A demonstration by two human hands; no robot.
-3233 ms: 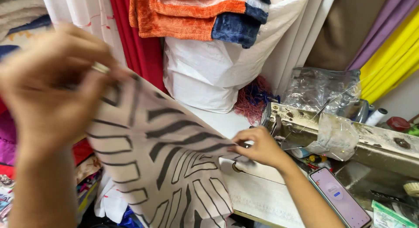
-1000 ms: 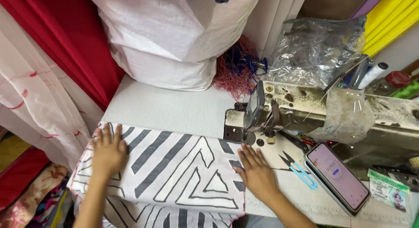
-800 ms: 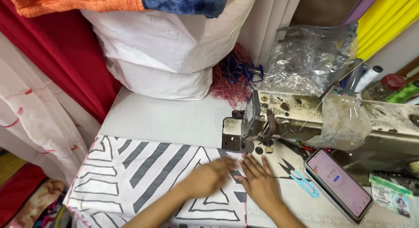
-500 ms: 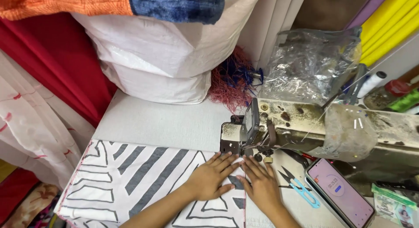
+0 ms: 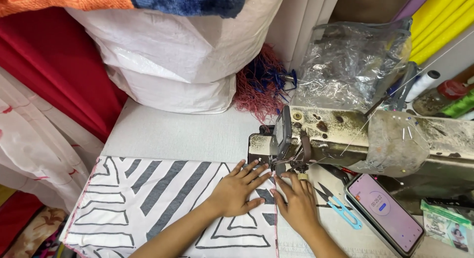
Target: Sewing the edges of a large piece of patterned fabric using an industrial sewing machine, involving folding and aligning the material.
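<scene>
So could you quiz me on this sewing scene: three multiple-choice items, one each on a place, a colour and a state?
1. Where does the phone lie?
A. right of the snips
B. on the white sack
C. under the fabric

2. What colour are the handles of the snips?
A. red
B. light blue
C. black

3. How do both hands rest?
A. clenched
B. lifted
C. flat on the fabric

Answers:
1 A: it lies just beyond the snips on the table's right.
2 B: the handles are light blue.
3 C: left hand and right hand press the striped fabric beside the sewing machine.

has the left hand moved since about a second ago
Yes. The left hand slid right across the striped fabric, from its far left edge to beside the sewing machine needle.
</scene>
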